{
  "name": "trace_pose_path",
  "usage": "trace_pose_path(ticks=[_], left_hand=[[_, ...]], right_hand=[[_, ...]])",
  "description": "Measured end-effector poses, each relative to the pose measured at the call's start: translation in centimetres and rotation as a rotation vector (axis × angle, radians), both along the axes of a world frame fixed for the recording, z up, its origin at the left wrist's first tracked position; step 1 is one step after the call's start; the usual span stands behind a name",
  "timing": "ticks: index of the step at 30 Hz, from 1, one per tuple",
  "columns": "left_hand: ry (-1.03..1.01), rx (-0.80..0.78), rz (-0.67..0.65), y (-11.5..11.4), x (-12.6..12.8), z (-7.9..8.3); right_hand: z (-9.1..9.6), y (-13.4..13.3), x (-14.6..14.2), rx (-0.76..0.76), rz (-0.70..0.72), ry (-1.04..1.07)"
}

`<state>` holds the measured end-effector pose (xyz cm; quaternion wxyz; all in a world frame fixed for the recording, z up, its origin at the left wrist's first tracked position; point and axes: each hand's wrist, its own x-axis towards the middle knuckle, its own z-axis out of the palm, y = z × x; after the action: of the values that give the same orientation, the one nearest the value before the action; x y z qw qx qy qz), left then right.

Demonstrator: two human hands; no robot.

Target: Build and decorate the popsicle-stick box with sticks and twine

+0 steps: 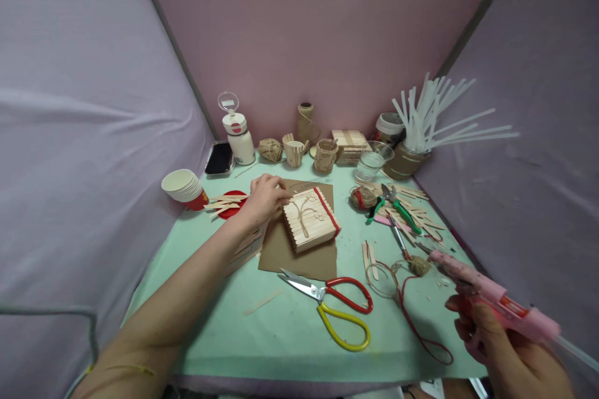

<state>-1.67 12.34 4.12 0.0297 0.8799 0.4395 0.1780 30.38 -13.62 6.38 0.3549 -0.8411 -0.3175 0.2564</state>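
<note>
At the lower right my right hand [503,340] is closed around a pink glue gun [486,290]; its nozzle points left over the table, and a clear glue stick juts from its back. My left hand [267,198] reaches to the far left corner of a craft-stick box [309,221], its curled fingers on that edge and partly hidden. The box bears a twine bow, small round wooden slices and a red cord trim along its right side. Beneath it lies brown cardboard [276,255].
Red-and-yellow scissors [322,293] lie open in front. Green-handled pruners [393,202], loose sticks and red cord [416,324] lie to the right. Paper cups [184,190], a white bottle [240,143], a twine ball [270,149] and a pot of glue sticks [406,159] stand along the left and back.
</note>
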Motion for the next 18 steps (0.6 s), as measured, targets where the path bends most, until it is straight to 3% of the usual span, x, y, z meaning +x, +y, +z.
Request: trace_pose_path(ticks=[18], left_hand=[[0.015,-0.03,-0.014,-0.06,0.01,0.26]], right_hand=[[0.66,0.3,-0.29,-0.011,0.006,0.012]])
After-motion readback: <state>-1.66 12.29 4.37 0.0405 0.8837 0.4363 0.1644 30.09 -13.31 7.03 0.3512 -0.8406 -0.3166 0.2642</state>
